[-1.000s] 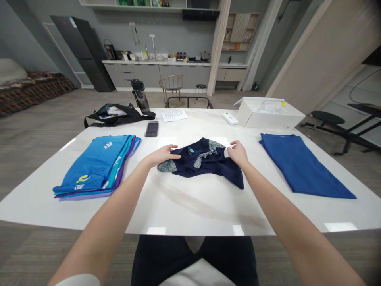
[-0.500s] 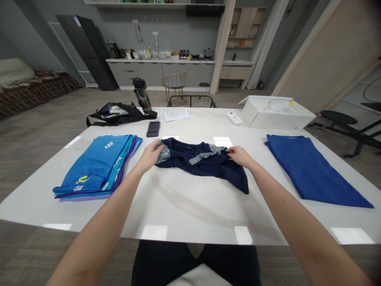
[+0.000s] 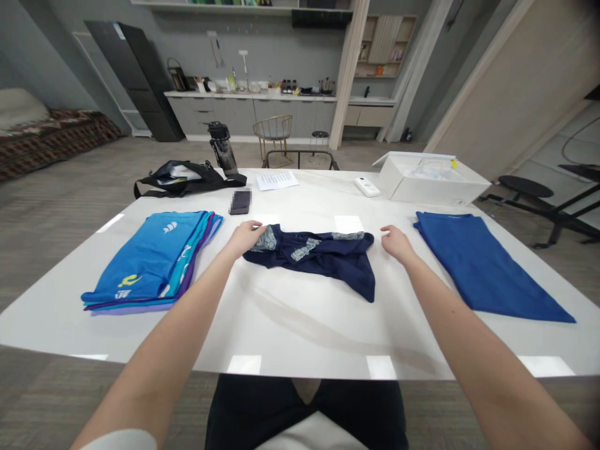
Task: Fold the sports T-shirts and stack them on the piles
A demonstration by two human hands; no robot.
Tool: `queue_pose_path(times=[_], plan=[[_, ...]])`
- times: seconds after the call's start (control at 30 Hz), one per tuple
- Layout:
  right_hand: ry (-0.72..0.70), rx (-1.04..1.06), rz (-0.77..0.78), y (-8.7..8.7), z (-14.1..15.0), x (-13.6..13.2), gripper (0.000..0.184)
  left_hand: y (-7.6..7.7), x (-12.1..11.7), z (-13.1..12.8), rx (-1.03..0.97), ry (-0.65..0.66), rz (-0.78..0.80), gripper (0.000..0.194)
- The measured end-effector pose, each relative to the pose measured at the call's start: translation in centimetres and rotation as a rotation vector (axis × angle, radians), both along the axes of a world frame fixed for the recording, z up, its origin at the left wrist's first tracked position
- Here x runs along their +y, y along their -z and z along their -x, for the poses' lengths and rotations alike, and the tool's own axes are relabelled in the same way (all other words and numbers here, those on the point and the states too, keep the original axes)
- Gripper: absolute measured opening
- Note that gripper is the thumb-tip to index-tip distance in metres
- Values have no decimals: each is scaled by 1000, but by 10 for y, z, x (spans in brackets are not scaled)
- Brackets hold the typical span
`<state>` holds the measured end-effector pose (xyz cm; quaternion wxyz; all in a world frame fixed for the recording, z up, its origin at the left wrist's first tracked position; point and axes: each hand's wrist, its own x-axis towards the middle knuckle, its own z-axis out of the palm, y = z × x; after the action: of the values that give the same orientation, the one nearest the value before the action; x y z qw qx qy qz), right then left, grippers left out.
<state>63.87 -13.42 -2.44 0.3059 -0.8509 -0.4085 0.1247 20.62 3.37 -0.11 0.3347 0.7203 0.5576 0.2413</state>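
Observation:
A crumpled navy shirt with grey patterned trim lies in the middle of the white table. My left hand pinches the shirt's left end, fingers curled on the patterned sleeve. My right hand hovers just right of the shirt, off the cloth, fingers loosely apart and holding nothing.
A stack of folded blue and purple shirts lies at the left, a flat blue shirt at the right. Farther back are a phone, a black bag, a bottle, a paper sheet, a remote and an open white box.
My right hand has let go of the shirt's right end and moved a little right. The left hand stays on the left end; the shirt has settled into a narrower bunch.

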Motion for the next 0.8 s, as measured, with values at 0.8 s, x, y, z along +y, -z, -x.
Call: queue_pose_path(times=[0.8], plan=[[-743,-176,428,-8,80,75,74,23,-10,-20,248,53,-364,20]])
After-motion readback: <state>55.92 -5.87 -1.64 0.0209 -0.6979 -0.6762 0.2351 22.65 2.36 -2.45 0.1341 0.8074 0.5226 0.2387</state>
